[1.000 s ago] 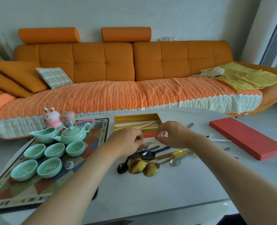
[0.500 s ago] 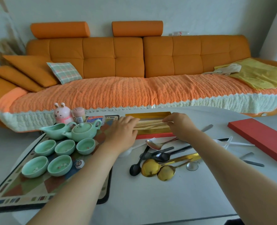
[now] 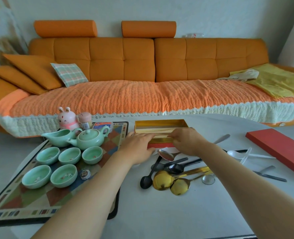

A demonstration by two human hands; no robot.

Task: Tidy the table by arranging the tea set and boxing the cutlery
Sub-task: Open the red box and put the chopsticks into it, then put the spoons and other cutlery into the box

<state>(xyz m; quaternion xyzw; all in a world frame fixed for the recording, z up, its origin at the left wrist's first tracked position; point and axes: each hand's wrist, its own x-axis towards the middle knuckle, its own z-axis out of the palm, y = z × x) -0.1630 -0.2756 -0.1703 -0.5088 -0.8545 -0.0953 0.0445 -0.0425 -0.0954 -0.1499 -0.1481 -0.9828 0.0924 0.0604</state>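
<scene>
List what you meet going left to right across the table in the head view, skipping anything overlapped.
Nearest pale green ceramic teacup → pale green ceramic teapot → open gold-lined cutlery box → white plastic spoon → flat red box lid.

A home living room: orange sofa (image 3: pixel 142 66), cushions, low table (image 3: pixel 160 213).

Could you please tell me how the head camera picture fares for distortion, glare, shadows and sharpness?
Head view: the wide-angle lens bows the sofa back and stretches the forearms toward the bottom corners; light is soft and even, shadows faint; the gold spoons and the box's gold lining carry bright glare; the far-left margin is smeared, while the teapot looks sharp.
</scene>
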